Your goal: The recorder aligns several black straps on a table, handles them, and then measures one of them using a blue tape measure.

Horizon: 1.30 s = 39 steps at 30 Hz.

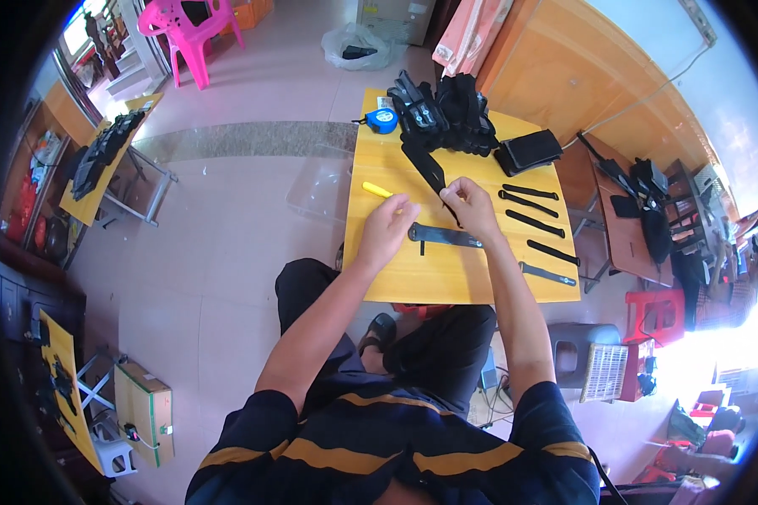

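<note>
A long black strap (424, 166) runs from the black pile down to my right hand (473, 209), which pinches it between thumb and fingers. My left hand (385, 231) is a little to the left, its fingertips drawn together; whatever they hold, if anything, is too small to make out. Between and below both hands a dark grey strap (442, 236) lies across the table, its left end beside my left fingers. A yellow pen-like tool (376, 189) lies just beyond my left hand. Several short black straps (535, 223) and a grey strap (549, 274) lie to the right.
The yellow table (370, 278) also bears a heap of black straps (446, 114), a blue tape measure (382, 120) and a black folded pouch (528, 152) at the far side. A brown table (627, 227) with black gear stands right. A pink chair (185, 29) stands far left.
</note>
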Each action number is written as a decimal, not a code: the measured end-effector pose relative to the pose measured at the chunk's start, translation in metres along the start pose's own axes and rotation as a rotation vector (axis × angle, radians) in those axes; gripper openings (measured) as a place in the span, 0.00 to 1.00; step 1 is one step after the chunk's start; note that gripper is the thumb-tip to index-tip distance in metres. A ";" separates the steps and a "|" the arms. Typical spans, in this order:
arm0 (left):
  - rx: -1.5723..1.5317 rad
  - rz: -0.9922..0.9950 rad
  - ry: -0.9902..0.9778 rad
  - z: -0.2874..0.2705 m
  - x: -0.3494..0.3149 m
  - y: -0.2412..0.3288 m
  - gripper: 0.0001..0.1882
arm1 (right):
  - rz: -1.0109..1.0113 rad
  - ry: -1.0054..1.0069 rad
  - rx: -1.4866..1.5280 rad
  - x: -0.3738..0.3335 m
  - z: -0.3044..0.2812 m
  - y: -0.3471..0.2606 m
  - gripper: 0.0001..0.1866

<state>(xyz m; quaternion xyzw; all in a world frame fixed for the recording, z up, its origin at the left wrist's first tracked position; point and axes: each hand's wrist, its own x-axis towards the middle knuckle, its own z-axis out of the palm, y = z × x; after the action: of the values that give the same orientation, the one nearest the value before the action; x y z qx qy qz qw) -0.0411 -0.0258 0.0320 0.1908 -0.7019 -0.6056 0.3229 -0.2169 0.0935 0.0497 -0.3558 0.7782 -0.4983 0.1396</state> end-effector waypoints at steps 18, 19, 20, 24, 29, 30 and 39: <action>-0.250 -0.244 -0.454 -0.005 -0.012 0.058 0.13 | -0.138 -0.067 0.320 -0.061 0.000 -0.054 0.13; -0.293 -0.283 -0.462 -0.004 -0.013 0.059 0.14 | -0.021 -0.219 0.465 -0.061 -0.003 -0.051 0.12; -0.335 -0.322 -0.468 -0.004 -0.014 0.061 0.15 | -0.021 -0.216 0.466 -0.060 -0.005 -0.048 0.12; -0.488 -0.433 -0.494 -0.011 -0.027 0.070 0.17 | -0.138 -0.145 0.194 -0.059 -0.002 -0.052 0.07; -0.616 -0.383 -0.916 -0.037 -0.058 0.108 0.18 | -0.210 0.183 -0.469 -0.035 -0.022 -0.013 0.10; -0.663 -0.298 -0.972 -0.047 -0.065 0.113 0.17 | -0.133 0.151 -0.497 -0.028 -0.029 -0.008 0.11; -0.370 -0.350 -0.810 -0.064 -0.081 0.086 0.13 | -0.188 -0.032 -0.693 0.049 -0.019 0.016 0.12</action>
<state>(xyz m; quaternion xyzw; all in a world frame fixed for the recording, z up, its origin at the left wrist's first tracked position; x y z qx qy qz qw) 0.0715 -0.0017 0.1014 -0.0059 -0.6090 -0.7913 -0.0548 -0.2695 0.0765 0.0512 -0.4599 0.8625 -0.2096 -0.0238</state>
